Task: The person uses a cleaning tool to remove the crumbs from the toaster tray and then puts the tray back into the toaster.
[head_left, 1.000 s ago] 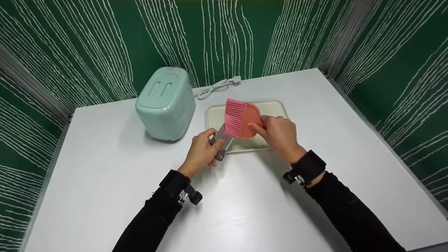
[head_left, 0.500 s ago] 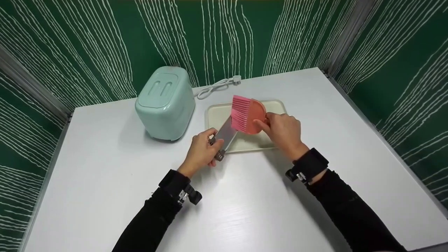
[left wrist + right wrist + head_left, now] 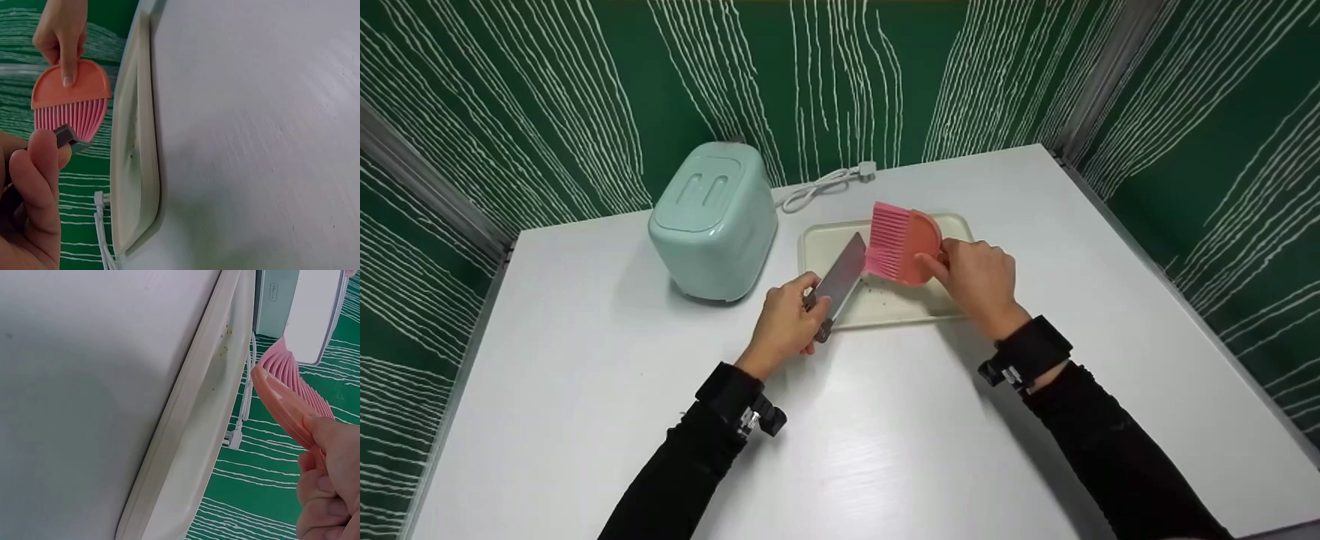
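Observation:
My left hand (image 3: 786, 315) pinches a flat metal crumb tray (image 3: 840, 277) by its dark grey end, thumb on top. The crumb tray tilts over the left part of a shallow cream tray (image 3: 952, 229). My right hand (image 3: 981, 281) grips a small hand brush (image 3: 919, 244) with an orange head and pink bristles. Its bristles (image 3: 289, 363) reach the crumb tray's lower edge in the right wrist view. Small brown crumbs (image 3: 223, 351) lie in the cream tray below. In the left wrist view the crumb tray is mostly hidden behind my fingers (image 3: 42, 163).
A mint green toaster (image 3: 712, 225) stands at the back left of the white table (image 3: 840, 450). Its white cord and plug (image 3: 867, 171) lie behind the cream tray. Green walls (image 3: 855, 90) with white drip lines enclose the back and sides.
The brush has moved right and slightly away from me, uncovering more of the crumb tray. My left hand has tipped the crumb tray more steeply. Specks now show on the cream tray.

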Motion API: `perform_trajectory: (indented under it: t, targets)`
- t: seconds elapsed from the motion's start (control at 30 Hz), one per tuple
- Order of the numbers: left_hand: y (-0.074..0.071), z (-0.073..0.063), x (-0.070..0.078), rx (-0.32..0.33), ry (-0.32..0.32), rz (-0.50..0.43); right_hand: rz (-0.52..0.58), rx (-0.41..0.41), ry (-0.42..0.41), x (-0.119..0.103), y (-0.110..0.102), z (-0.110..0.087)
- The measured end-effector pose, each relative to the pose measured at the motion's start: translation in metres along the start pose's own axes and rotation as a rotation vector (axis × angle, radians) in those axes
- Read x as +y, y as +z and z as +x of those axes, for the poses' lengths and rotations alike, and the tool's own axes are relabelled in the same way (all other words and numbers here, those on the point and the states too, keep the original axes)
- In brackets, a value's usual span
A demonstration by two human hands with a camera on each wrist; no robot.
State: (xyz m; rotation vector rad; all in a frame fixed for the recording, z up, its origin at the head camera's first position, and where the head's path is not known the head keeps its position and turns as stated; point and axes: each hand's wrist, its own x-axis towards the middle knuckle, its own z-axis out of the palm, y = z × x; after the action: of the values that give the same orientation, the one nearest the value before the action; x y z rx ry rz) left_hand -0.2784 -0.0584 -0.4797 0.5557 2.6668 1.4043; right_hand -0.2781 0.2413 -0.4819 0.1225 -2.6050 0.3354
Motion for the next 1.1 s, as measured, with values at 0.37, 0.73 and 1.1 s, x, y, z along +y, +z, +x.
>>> perform_trajectory:
  t: [0.37, 0.73, 1.1]
  targets:
    - [-0.003, 0.003, -0.002, 0.006, 0.012, 0.079, 0.014, 0.03, 0.029, 0.01, -0.014, -0.007]
    - [-0.005, 0.003, 0.002, 0.06, 0.086, 0.166, 0.22, -0.28, 0.084, -0.004, -0.03, -0.02]
    - [-0.005, 0.004, 0.002, 0.191, 0.306, 0.372, 0.4, -0.622, 0.095, -0.011, -0.035, -0.025]
